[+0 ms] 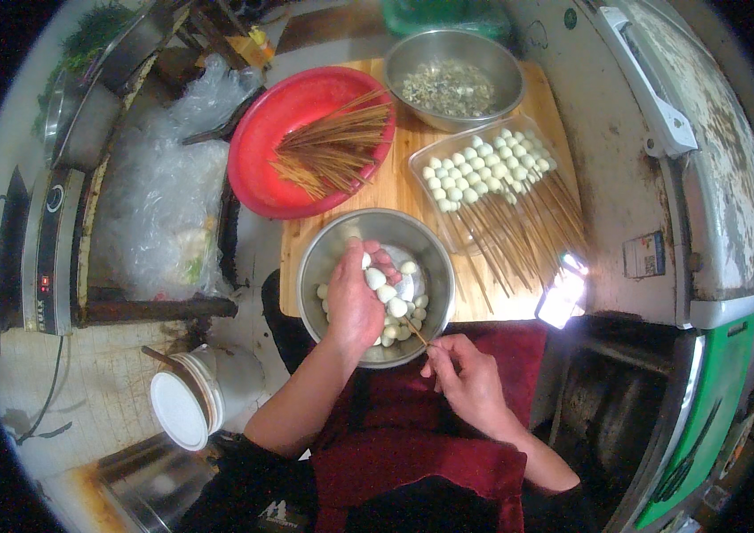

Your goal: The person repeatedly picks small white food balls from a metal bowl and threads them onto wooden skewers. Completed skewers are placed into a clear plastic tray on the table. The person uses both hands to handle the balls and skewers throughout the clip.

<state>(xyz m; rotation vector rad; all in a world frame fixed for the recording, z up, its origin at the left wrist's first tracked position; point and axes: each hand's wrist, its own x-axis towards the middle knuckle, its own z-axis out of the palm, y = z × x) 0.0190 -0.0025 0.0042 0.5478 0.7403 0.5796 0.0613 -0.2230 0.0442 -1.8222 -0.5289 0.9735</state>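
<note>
Over a steel bowl point(304, 280), my left hand point(354, 303) is curled around a few small peeled eggs point(385, 293), which look like quail eggs. They lie in a line with a thin wooden skewer point(418, 332). How far the skewer runs through them is hidden by the eggs and fingers. My right hand point(467, 373) pinches the skewer's near end, just outside the bowl's rim. More loose peeled eggs point(392, 331) lie in the bottom of the bowl. To the right, a clear plastic tray point(420, 160) holds rows of skewered eggs point(477, 163), their sticks pointing towards me.
A red plastic basin point(254, 143) with a bundle of skewers point(337, 143) stands on the wooden board point(410, 143). Behind the tray is a steel basin point(510, 86) of what look like eggshells. A lit phone point(562, 296) lies at the board's right corner. A lidded white bucket point(178, 411) stands at lower left.
</note>
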